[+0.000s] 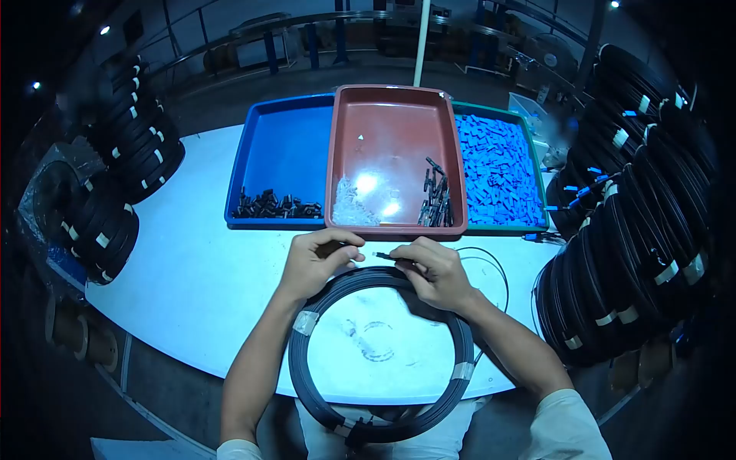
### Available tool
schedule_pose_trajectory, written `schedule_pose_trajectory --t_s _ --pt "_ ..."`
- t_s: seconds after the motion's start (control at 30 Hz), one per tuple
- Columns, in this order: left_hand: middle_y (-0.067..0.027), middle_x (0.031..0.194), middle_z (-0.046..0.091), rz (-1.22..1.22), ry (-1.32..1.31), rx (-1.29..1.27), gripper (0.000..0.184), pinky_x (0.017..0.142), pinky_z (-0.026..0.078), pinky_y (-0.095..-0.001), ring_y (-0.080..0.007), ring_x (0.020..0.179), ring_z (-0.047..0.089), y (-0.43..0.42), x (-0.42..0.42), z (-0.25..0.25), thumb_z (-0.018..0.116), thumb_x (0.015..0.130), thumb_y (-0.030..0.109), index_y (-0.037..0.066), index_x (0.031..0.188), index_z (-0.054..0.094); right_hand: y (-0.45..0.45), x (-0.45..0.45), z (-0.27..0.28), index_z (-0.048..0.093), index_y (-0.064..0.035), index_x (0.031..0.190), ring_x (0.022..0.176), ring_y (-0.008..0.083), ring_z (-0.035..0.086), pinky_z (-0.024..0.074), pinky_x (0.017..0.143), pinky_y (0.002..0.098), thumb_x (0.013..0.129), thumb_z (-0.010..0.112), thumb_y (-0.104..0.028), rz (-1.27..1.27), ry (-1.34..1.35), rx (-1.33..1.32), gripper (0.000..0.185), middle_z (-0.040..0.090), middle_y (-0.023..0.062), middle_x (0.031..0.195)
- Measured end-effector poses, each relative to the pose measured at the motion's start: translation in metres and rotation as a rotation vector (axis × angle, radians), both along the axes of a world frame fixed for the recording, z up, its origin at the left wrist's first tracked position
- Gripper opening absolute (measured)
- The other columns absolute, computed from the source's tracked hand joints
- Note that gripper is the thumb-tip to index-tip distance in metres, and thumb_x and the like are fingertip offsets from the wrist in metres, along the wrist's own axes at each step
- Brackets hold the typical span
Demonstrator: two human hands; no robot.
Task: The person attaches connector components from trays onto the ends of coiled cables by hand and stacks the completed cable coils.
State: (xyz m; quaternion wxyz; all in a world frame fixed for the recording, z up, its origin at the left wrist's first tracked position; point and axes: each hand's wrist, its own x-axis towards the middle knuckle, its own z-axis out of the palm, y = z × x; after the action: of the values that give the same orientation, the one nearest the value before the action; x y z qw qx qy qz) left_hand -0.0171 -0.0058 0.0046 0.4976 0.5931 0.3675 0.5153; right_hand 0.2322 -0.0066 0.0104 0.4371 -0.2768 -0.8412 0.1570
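Note:
A taped coil of black cable [300, 359] lies at the front of the white table, its lower edge over my lap. Above its top rim, my right hand [435, 273] pinches the cable's black connector [385, 256], whose small pale tip points left. A loose loop of thin cable [504, 277] curves out to the right of that hand. My left hand [318, 261] is closed, thumb and index finger near each other just left of the connector tip. Whatever is between those fingers is too small to make out.
Behind my hands stand a blue tray [287, 146] with small black parts, a reddish-brown tray [395, 130] with clear bits and black connectors, and a green tray [546, 207] of blue pieces. Stacked cable coils [625, 261] rise at right, more coils [142, 146] at left.

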Motion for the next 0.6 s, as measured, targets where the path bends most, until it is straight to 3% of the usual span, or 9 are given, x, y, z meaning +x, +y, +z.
schedule_pose_trajectory --t_s 0.03,0.1,0.3,0.47,0.6 --pt "-0.0091 0.094 0.075 0.009 0.095 0.133 0.017 0.074 0.059 -0.0255 -0.0142 0.086 0.073 0.002 0.0 -0.005 0.076 0.089 0.004 -0.003 0.105 0.074 0.0 0.0 0.001 0.07 -0.0025 0.107 0.068 0.0249 0.063 0.0491 0.059 0.0359 0.082 0.07 0.005 0.003 -0.003 0.0 0.026 0.061 0.0112 0.082" --pt "-0.0104 0.095 0.075 -0.004 0.22 0.117 0.016 0.077 0.059 -0.0259 -0.0146 0.085 0.072 -0.005 0.002 0.003 0.075 0.089 0.0 -0.004 0.105 0.073 0.001 0.0 0.0 0.07 -0.0026 0.108 0.067 0.0237 0.062 0.0486 0.058 0.0352 0.081 0.07 0.007 0.025 0.009 0.009 0.028 0.061 0.0107 0.082" --pt "-0.0097 0.084 0.075 0.011 0.21 0.122 0.012 0.069 0.058 -0.0253 -0.014 0.077 0.072 -0.011 0.009 0.006 0.078 0.088 0.005 -0.004 0.097 0.076 0.001 0.002 -0.001 0.07 -0.0037 0.111 0.068 0.0233 0.063 0.0505 0.06 0.0343 0.076 0.07 0.01 0.088 -0.016 0.031 0.038 0.06 0.0105 0.082" --pt "-0.0142 0.085 0.076 0.085 0.315 0.385 0.012 0.066 0.057 -0.0255 -0.0162 0.073 0.073 -0.011 0.011 0.009 0.079 0.084 0.002 -0.003 0.094 0.078 0.001 0.003 -0.002 0.07 -0.0049 0.112 0.067 0.0254 0.064 0.0519 0.059 0.0356 0.074 0.071 0.008 0.098 -0.059 0.072 0.04 0.061 0.0098 0.084" --pt "-0.0152 0.086 0.076 0.056 0.315 0.423 0.011 0.066 0.058 -0.0262 -0.0166 0.072 0.074 -0.015 0.012 0.013 0.079 0.084 0.002 -0.003 0.094 0.078 0.001 0.005 -0.003 0.069 -0.0047 0.112 0.068 0.026 0.064 0.0526 0.059 0.0365 0.074 0.073 0.006 0.13 -0.045 0.104 0.04 0.061 0.0093 0.083"
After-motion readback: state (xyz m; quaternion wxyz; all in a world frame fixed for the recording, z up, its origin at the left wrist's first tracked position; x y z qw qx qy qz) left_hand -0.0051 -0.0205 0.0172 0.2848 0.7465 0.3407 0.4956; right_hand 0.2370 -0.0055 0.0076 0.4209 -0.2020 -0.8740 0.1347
